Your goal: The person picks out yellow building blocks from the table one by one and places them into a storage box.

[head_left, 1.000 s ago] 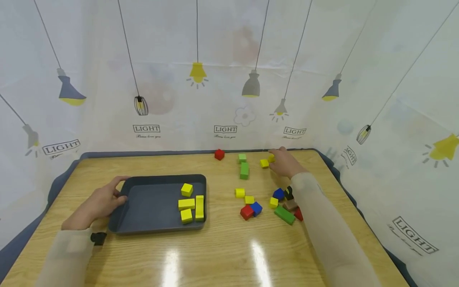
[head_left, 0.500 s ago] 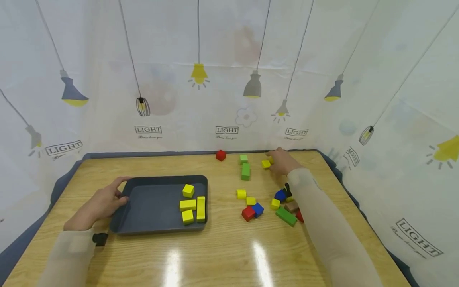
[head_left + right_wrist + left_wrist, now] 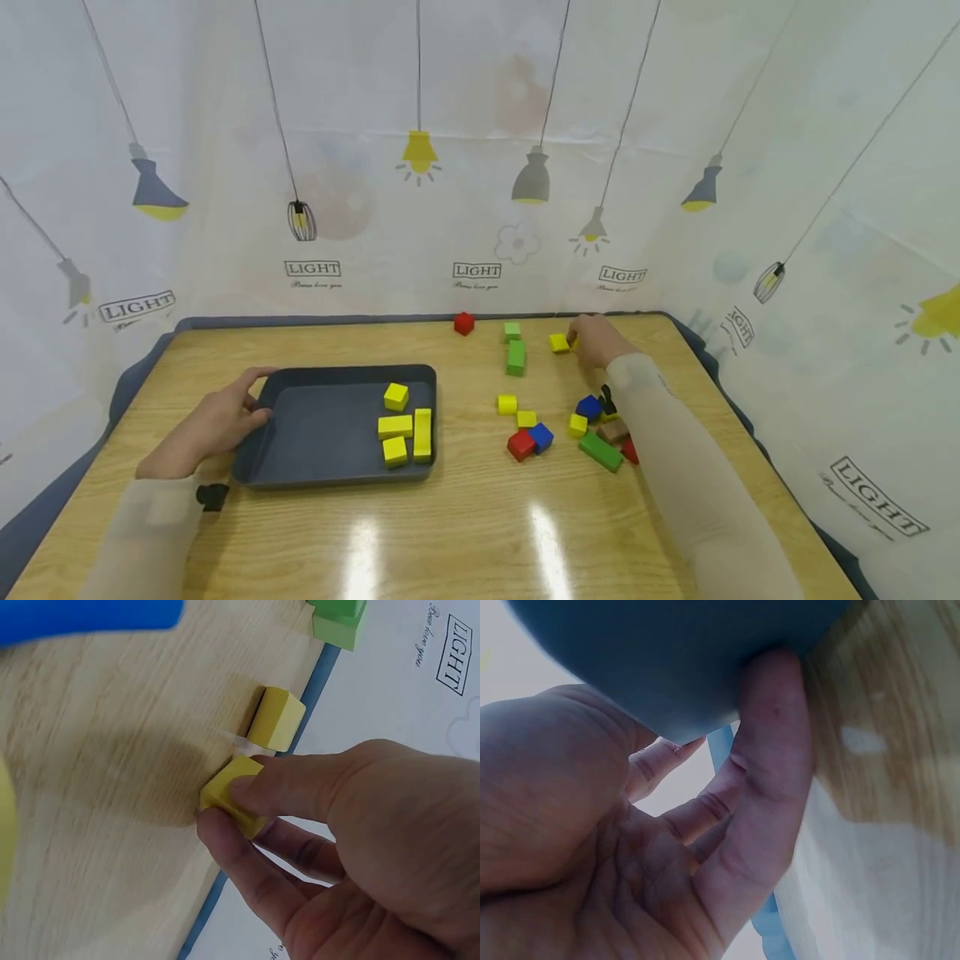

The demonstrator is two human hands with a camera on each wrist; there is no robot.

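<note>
My left hand (image 3: 217, 427) grips the left wall of a dark grey tray (image 3: 322, 479), thumb over the rim and fingers along the outside. In the left wrist view a finger (image 3: 774, 742) presses against the tray's outer side, close to the wood. Several yellow blocks (image 3: 395, 427) lie at the right end inside the tray. Toward the table's back right, my right hand (image 3: 597, 340) pinches a yellow block (image 3: 234, 796) between thumb and fingers. A second yellow block (image 3: 276, 720) sits just beyond it on the table.
Two green blocks (image 3: 515, 357) and a red block (image 3: 464, 323) stand near the back edge. Nearer the right forearm lie a long green block (image 3: 600, 451), a brown block (image 3: 612, 430), blue, red and yellow blocks. A printed curtain (image 3: 375, 275) rises behind the table.
My right hand shifts slightly at the yellow block, its fingers closing round it and drawing a little away from the neighbouring block. The left hand stays on the tray.
</note>
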